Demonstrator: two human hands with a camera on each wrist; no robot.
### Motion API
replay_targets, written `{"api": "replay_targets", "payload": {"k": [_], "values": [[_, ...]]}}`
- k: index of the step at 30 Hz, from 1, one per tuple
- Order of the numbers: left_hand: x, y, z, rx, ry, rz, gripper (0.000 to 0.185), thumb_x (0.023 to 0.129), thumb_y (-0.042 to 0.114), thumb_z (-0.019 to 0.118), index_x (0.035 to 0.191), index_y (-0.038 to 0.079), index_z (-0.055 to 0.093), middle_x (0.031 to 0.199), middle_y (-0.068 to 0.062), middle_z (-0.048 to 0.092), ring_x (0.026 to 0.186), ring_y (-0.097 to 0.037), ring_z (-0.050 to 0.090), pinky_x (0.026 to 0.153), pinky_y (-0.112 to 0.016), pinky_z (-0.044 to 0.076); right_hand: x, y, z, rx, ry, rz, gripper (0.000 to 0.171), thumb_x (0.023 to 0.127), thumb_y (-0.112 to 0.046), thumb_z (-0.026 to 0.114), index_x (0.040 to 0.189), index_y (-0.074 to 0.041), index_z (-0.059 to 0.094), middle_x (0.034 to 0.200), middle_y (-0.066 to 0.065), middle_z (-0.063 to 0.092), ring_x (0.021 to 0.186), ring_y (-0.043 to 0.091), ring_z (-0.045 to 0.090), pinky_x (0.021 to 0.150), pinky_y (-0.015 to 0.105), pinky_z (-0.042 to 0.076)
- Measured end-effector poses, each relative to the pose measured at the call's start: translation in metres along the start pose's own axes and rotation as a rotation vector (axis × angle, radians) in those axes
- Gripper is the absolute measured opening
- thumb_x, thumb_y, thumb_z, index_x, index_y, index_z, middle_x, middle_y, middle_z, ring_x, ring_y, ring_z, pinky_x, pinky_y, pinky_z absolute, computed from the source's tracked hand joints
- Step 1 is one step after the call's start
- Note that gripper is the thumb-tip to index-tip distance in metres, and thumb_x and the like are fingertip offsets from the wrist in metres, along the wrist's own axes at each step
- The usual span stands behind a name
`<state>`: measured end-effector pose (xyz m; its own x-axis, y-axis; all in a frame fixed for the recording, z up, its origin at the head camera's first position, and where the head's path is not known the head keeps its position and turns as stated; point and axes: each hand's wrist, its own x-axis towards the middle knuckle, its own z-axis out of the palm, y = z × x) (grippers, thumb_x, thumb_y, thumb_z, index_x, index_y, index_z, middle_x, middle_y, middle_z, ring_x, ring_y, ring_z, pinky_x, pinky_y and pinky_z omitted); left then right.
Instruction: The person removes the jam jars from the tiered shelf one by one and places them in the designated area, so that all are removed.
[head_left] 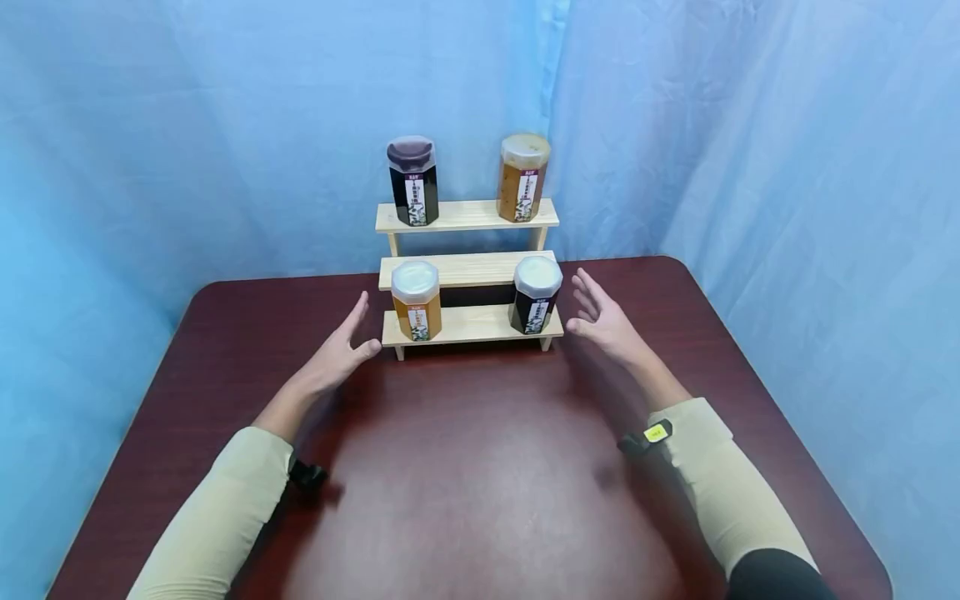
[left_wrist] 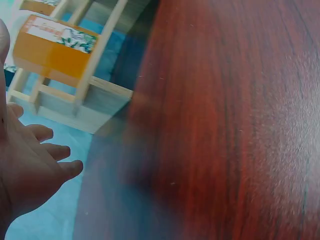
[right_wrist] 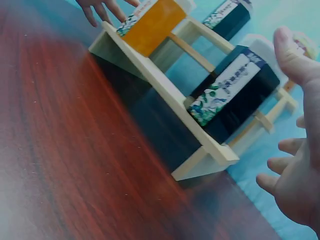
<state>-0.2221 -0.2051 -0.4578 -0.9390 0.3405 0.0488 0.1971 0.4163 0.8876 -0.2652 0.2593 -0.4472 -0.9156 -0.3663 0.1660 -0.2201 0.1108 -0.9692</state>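
Flanking upright jars [head_left: 416,310] on wooden rack [head_left: 471,326], both hands [head_left: 339,350] empty, apart

Red-brown table [head_left: 480,500], blue curtain [head_left: 187,125] behind

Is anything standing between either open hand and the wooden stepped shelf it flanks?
Nothing visible. The left hand and right hand are beside the ends of the stepped shelf, with only bare table between.
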Motion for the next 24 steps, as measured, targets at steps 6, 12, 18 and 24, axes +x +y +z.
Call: {"api": "replay_targets", "payload": {"k": [6,12,18,24], "values": [[0.014,-0.013,0.010,0.045,0.007,-0.026,0.101,0.094,0.052,0.067,0.164,0.021,0.001,0.169,-0.011,0.005,0.153,-0.033,0.007,0.117,-0.060,0.014,0.010,0.006,0.016,-0.051,0.087,-0.004,0.092,0.091,0.005,0.070,0.162,-0.005,0.013,0.160,0.025,0.028,0.147,0.041,0.027,0.115,0.056,0.023],[0.026,-0.024,0.019,0.111,0.000,-0.061,0.091,0.097,0.045,0.066,0.164,0.023,0.009,0.167,-0.012,0.015,0.152,-0.035,0.015,0.116,-0.058,0.018,0.015,0.011,0.031,-0.097,0.179,0.018,0.089,0.087,0.005,0.074,0.160,-0.003,0.024,0.152,0.027,0.041,0.140,0.041,0.039,0.114,0.052,0.029],[0.034,-0.031,0.024,0.125,0.041,-0.057,0.089,0.097,0.040,0.069,0.163,0.018,0.015,0.166,-0.011,0.021,0.150,-0.035,0.020,0.116,-0.057,0.019,0.017,-0.001,0.044,-0.043,0.189,-0.006,0.082,0.084,0.010,0.073,0.154,0.009,0.029,0.144,0.037,0.044,0.134,0.049,0.043,0.111,0.058,0.031],[0.038,-0.036,0.028,0.104,0.096,-0.067,0.085,0.095,0.044,0.070,0.162,0.021,0.023,0.163,-0.012,0.029,0.149,-0.036,0.024,0.115,-0.060,0.020,0.021,0.011,0.046,-0.060,0.212,0.000,0.085,0.084,0.006,0.077,0.155,0.003,0.031,0.139,0.033,0.051,0.129,0.042,0.050,0.109,0.054,0.036]]}}
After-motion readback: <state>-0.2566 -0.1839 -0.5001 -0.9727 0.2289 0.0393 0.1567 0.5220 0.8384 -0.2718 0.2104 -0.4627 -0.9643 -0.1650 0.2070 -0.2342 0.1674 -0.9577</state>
